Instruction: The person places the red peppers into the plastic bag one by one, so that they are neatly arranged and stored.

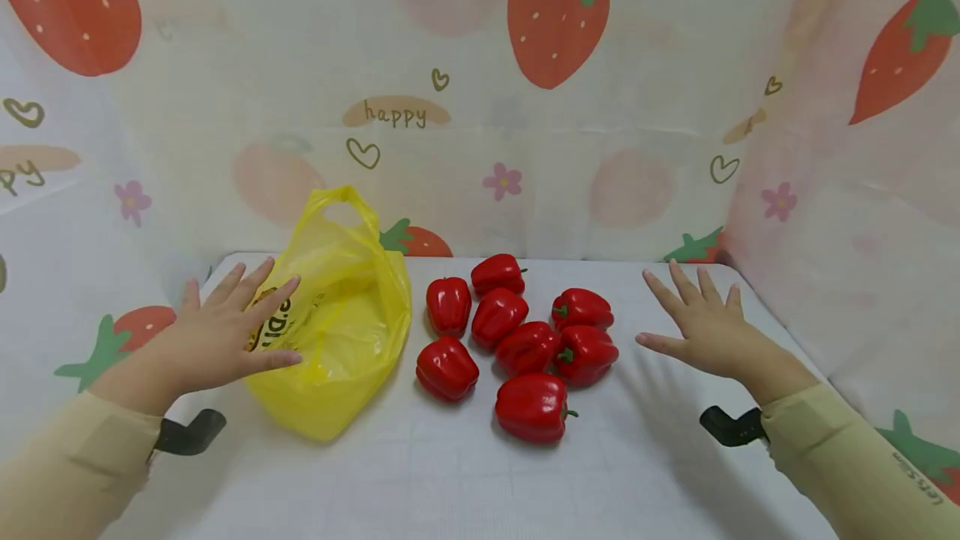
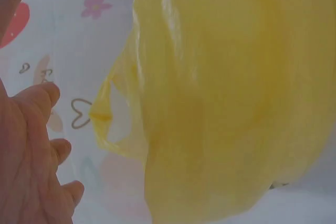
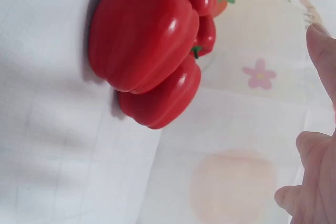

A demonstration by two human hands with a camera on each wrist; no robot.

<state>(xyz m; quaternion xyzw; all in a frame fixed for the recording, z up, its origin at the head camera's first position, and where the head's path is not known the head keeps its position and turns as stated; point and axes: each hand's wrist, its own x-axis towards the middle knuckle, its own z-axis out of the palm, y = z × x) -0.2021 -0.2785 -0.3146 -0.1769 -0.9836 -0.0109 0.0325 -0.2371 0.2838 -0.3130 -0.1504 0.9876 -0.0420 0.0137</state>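
A yellow plastic bag (image 1: 352,340) stands on the left of the white table, its mouth spread and one handle loop upright. My left hand (image 1: 225,327) is spread over the bag's left side, overlapping it in the head view and holding nothing. In the left wrist view the bag (image 2: 220,93) fills the right side, beside my fingers (image 2: 39,95). Several red bell peppers (image 1: 500,317) lie grouped to the right of the bag, some with green stems. My right hand (image 1: 708,332), fingers spread, hovers right of them. The right wrist view shows the peppers (image 3: 142,32) close up, apart from that hand (image 3: 317,182).
The white table (image 1: 420,490) has rounded back corners. Cloth printed with strawberries, hearts and flowers (image 1: 502,181) hangs behind and along both sides. Black curved pieces (image 1: 192,432) stick out from both sleeve cuffs.
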